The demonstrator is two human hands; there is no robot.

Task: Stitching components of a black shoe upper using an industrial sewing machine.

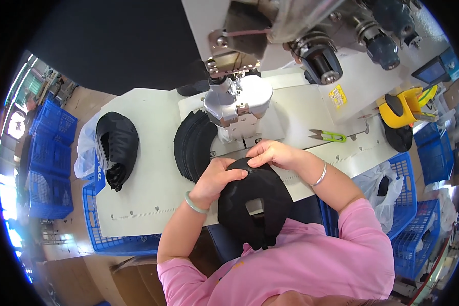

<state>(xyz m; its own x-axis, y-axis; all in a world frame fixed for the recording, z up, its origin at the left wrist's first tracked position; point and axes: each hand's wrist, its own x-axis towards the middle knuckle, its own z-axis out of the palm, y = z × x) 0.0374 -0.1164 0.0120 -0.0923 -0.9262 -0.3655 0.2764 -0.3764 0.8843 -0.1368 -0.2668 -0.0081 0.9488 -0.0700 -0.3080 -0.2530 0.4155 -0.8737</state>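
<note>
My left hand (212,182) and my right hand (270,153) both grip the upper edge of a black shoe upper (239,204), thumbs pressed on top. The upper hangs over the table's front edge against my lap, its opening toward me. Just beyond my hands stands the metal post of a sewing machine (238,120). To the left of that post lies a stack of curved black fabric pieces (193,145). Farther left, a black laced shoe upper (120,140) rests on the white table (153,153). The fingers under the held upper are hidden.
Green-handled thread snips (333,136) lie right of my right hand. A yellow holder (400,109) stands at the far right. Below the table's edges are blue baskets (404,188), one with a plastic bag (380,191). The machine head (290,35) overhangs the table.
</note>
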